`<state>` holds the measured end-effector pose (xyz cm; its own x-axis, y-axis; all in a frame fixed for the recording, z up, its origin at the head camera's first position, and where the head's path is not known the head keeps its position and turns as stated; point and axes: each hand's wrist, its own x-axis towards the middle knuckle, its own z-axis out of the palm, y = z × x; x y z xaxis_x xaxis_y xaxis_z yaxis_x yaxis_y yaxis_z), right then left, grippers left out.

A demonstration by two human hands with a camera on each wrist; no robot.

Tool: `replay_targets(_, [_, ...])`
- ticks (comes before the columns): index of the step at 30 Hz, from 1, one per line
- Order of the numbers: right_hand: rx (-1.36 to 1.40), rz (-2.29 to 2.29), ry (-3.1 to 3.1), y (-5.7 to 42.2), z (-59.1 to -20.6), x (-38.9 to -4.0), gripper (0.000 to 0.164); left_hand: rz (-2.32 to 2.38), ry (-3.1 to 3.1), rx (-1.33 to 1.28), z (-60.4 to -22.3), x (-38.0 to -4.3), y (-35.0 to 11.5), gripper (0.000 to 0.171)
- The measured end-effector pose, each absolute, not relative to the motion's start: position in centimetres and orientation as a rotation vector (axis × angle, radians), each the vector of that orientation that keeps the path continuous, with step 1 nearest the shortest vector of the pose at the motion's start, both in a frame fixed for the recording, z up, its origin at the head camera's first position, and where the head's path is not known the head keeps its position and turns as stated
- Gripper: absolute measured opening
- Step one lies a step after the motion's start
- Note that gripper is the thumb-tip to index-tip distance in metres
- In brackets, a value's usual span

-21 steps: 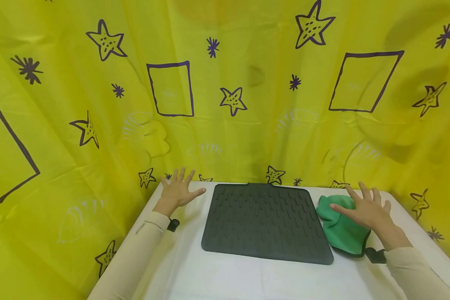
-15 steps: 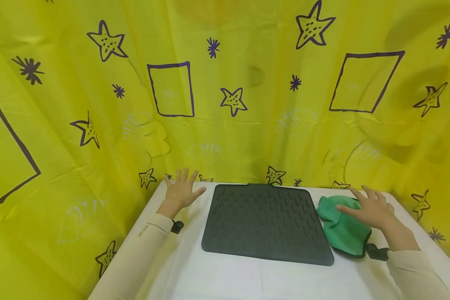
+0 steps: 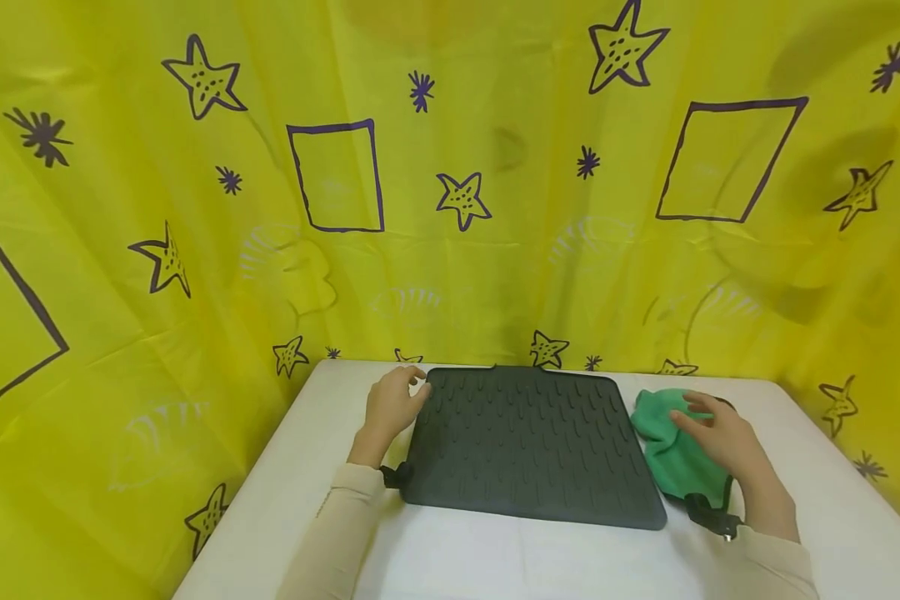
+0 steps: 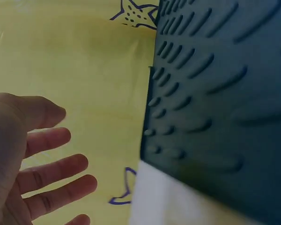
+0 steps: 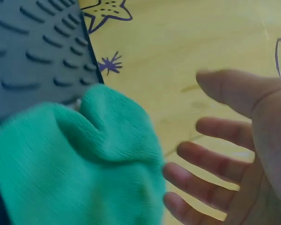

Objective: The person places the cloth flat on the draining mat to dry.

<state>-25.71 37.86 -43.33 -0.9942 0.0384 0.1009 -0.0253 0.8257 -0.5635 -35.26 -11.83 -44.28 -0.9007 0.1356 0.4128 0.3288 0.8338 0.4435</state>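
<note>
A dark grey ridged rubber mat (image 3: 528, 450) lies flat on the white table. Beside its back left corner hovers my left hand (image 3: 392, 408), fingers loosely bent and holding nothing; the left wrist view shows a gap between the fingertips (image 4: 86, 183) and the mat's edge. To the right of the mat is a crumpled green cloth (image 3: 671, 467) with a dark border, close against the mat's right edge. My right hand (image 3: 727, 437) hangs over the cloth's right part with relaxed fingers. In the right wrist view this hand (image 5: 267, 136) grips nothing, its lower fingertips close to the cloth.
A yellow curtain (image 3: 510, 267) printed with stars and fish hangs behind and along both sides of the table. White tabletop (image 3: 465, 558) shows in front of the mat. Dark wrist-worn devices sit at both wrists.
My left hand has moved right to the mat's back left corner, its spread fingers now bent. The right hand has come slightly left and lower over the cloth, its fingers drawn in. Mat and cloth stay put.
</note>
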Motion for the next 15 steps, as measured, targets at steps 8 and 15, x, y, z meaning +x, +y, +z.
replay_targets(8, [-0.075, 0.97, -2.813, 36.7, -45.6, -26.4, 0.068, -0.93, -2.75, -0.105, -47.9, -34.7, -10.5, 0.025])
replay_targets(15, [-0.155, 0.923, -2.935, 36.6, -46.8, -27.1, 0.085, -0.904, -2.747, -0.102, -48.7, -34.8, -10.3, 0.031])
